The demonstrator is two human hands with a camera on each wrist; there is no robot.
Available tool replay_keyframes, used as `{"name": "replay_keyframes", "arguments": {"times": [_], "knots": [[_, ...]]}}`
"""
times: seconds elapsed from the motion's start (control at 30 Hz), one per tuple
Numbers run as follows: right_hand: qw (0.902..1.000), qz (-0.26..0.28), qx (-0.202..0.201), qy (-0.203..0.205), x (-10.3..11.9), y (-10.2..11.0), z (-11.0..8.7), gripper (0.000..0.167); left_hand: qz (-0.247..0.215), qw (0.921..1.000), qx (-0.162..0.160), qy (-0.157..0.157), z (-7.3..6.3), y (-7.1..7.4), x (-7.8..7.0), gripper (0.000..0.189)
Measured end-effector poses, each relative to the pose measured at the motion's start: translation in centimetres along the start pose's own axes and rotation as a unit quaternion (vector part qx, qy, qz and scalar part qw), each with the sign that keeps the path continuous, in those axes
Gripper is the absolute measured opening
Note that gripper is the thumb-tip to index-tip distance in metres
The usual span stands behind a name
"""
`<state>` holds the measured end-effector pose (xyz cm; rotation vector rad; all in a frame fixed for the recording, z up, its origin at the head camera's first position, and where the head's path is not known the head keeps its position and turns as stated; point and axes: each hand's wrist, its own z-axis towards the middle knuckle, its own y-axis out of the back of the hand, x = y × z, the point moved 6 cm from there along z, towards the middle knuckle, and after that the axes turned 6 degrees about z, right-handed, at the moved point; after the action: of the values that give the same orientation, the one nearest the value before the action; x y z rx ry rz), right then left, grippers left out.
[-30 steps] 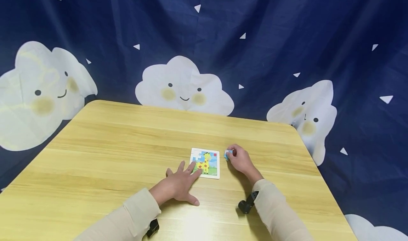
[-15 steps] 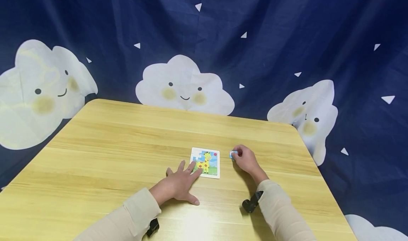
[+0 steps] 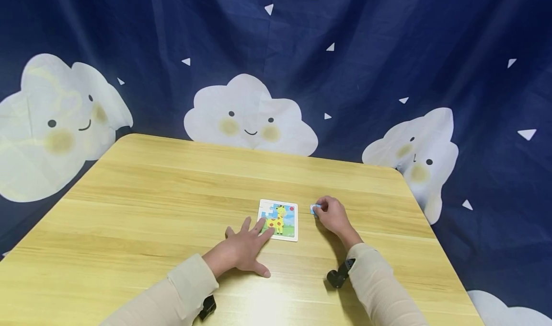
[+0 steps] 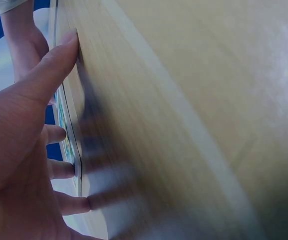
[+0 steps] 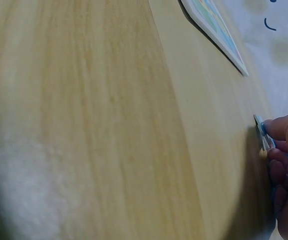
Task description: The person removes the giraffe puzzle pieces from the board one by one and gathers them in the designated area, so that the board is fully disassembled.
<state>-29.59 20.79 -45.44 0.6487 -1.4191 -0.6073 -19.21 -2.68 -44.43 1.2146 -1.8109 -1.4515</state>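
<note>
A square giraffe jigsaw puzzle [image 3: 282, 221] in a white frame lies flat near the middle of the table in the head view. Its upper left corner shows a bare white gap shaped like a piece. My left hand [image 3: 243, 250] is spread, with fingertips resting at the puzzle's lower left side and the thumb out towards me. To the right of the frame, my right hand [image 3: 333, 218] pinches a small blue puzzle piece [image 3: 313, 209] between thumb and fingers. In the right wrist view that piece [image 5: 264, 134] is seen nearly edge-on, close over the wood.
The light wooden table [image 3: 172, 192] stretches out around the puzzle. A dark blue curtain [image 3: 336, 86] with white clouds hangs behind its far edge. Black wrist cameras [image 3: 338, 275] sit below both sleeves.
My right hand has moved slightly right, away from the puzzle, and the piece in its fingers has turned a little. My left hand stays in place.
</note>
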Motion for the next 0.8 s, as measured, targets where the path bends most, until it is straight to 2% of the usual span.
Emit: {"name": "replay_keyframes", "arguments": {"times": [0.23,0.47,0.63,0.8], "knots": [[1.0000,-0.004,-0.002,-0.006,0.0,0.1,0.0,0.018,-0.004,1.0000,0.001,-0.001,0.0,0.0,-0.1,0.104],[0.9997,0.017,0.003,-0.018,0.6,0.2,0.1,0.018,-0.002,1.0000,0.004,0.000,-0.1,0.1,-0.1,0.104],[0.9993,0.035,0.006,-0.013,1.5,0.1,0.2,0.022,-0.005,1.0000,0.003,-0.002,-0.1,0.2,-0.1,0.104],[0.9997,0.025,0.002,-0.001,2.5,-0.3,0.3,0.023,-0.003,1.0000,0.002,-0.004,0.0,0.2,-0.1,0.104]]}}
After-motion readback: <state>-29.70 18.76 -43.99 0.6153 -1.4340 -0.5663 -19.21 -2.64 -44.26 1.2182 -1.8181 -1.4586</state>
